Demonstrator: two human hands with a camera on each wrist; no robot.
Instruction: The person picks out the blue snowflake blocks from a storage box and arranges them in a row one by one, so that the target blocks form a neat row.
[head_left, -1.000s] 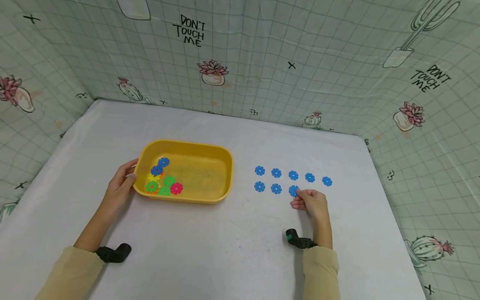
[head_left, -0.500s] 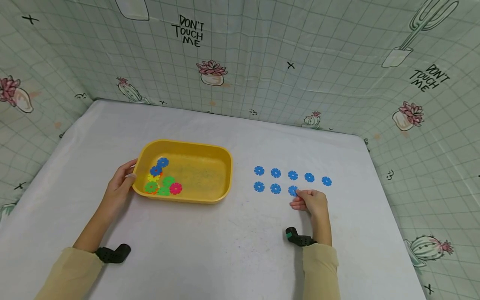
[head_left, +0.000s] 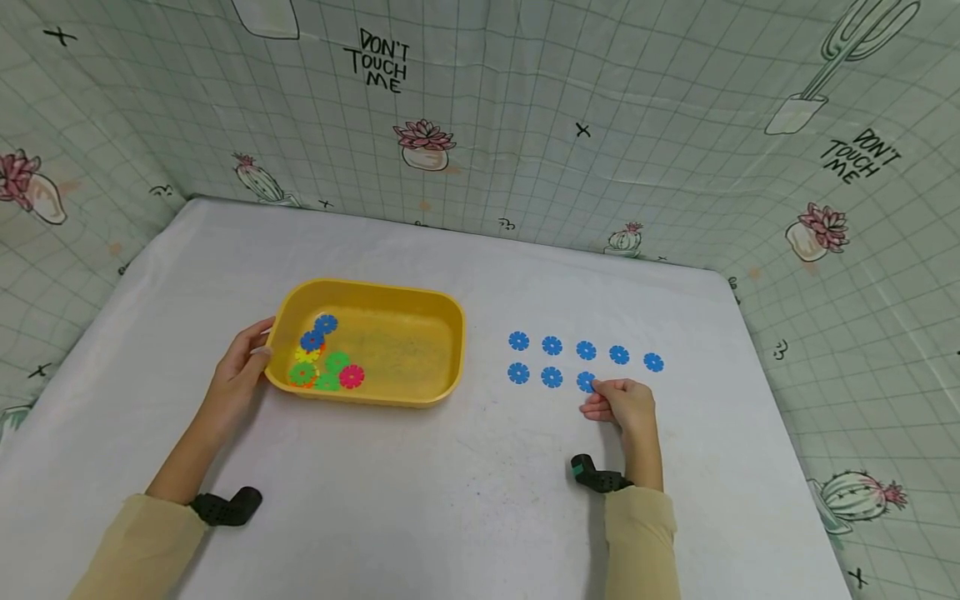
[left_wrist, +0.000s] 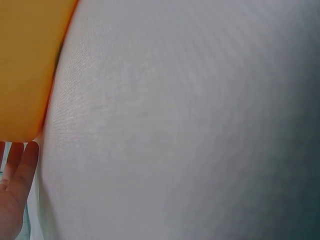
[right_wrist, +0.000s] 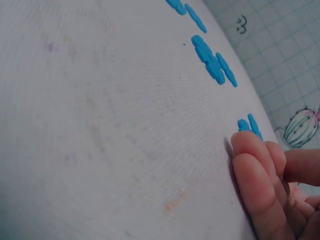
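Observation:
In the head view my left hand (head_left: 238, 362) holds the left end of a yellow plastic tray (head_left: 405, 398), thumb by the rim. The left wrist view shows fingers (left_wrist: 22, 172) touching the outside wall of the tray (left_wrist: 30, 65). My right hand (head_left: 622, 407) pinches the edge of a notched blue interlocking disc (head_left: 586, 381) lying on the table, third in the nearer row. Two more blue discs (head_left: 551, 377) lie left of it, and a farther row of several blue discs (head_left: 586, 350) runs behind. In the right wrist view the fingertips (right_wrist: 250, 145) partly hide the nearest disc.
Several discs lie at the tray's left end: blue (head_left: 326, 324), green (head_left: 337, 362), a pink disc (head_left: 352, 377), yellow and orange ones partly covered. A white cloth covers the table (head_left: 420, 500). A patterned curtain (head_left: 495, 125) hangs around its back and sides.

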